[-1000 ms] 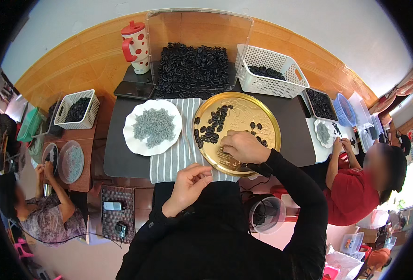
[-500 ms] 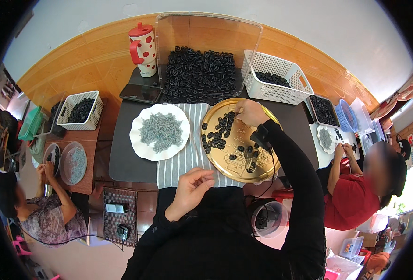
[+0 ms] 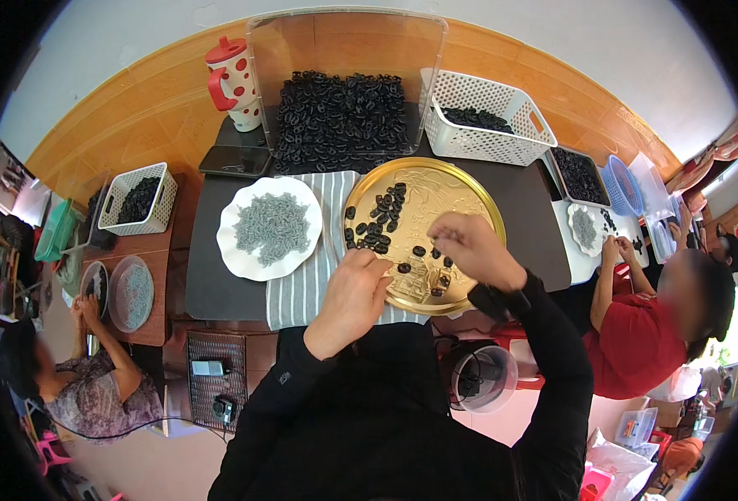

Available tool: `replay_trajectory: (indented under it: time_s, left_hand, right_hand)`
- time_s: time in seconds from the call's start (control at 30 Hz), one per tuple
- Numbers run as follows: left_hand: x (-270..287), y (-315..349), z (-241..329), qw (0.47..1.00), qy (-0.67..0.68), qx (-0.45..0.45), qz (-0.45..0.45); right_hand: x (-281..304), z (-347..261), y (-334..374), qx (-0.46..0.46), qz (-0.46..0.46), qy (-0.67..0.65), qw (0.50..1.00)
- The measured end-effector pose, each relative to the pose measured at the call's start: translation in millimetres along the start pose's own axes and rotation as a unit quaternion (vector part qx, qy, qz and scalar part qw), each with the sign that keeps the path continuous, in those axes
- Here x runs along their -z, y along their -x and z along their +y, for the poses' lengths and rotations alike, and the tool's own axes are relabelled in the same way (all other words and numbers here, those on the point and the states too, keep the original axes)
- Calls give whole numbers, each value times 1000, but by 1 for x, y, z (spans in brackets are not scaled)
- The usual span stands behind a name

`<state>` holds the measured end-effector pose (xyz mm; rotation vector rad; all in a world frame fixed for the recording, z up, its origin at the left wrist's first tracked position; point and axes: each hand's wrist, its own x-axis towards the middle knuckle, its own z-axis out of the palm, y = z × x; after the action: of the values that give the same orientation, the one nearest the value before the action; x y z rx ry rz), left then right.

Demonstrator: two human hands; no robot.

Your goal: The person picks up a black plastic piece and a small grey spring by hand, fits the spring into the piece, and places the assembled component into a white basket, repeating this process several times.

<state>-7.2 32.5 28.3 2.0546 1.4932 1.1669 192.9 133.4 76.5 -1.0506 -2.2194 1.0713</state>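
A round gold tray (image 3: 469, 188) holds several small black oval plastic pieces (image 3: 381, 213), most of them clustered on its left side. My right hand (image 3: 476, 248) hangs over the tray's right half, thumb and fingers pinched and slightly blurred, close to a few loose black pieces (image 3: 444, 275). At the tray's lower left edge, my left hand (image 3: 352, 296) has its fingers drawn together beside the cluster. Whatever either hand may hold is too small or hidden. A white scalloped plate (image 3: 229, 238) heaped with small grey pieces (image 3: 273, 227) sits left of the tray.
A clear bin (image 3: 344, 50) of black pieces stands at the back, beside a white basket (image 3: 490, 146) and a red-dotted tumbler (image 3: 240, 79). A phone (image 3: 234, 161) lies near it. A striped cloth (image 3: 302, 296) runs under plate and tray. Co-workers sit at both sides.
My right hand has moved from the tray's far edge toward me, to its right middle. My left hand has come up to the tray's edge, its fingers closing. The view has shifted slightly.
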Motion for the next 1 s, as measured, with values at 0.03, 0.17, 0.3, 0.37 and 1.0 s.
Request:
replay_trajectory:
  time_s: [0.03, 0.17, 0.3, 0.37, 1.0]
  left_hand:
    - [-2, -4, 2, 1000, -28, 5, 3]
    - [-2, -6, -7, 994, -86, 18, -58]
    - [-2, -13, 8, 981, -154, 23, -117]
    - [-5, -16, 12, 960, -244, 18, -139]
    - [-20, -23, 8, 957, -215, -3, -197]
  right_hand:
    - [-1, 3, 15, -2, 2, -2, 1000]
    - [-15, 6, 68, -59, 64, -190, 978]
    - [-35, 17, 96, -87, 112, -288, 947]
    - [-41, 20, 101, -102, 123, -300, 941]
    - [-63, 37, 92, -67, 245, -378, 890]
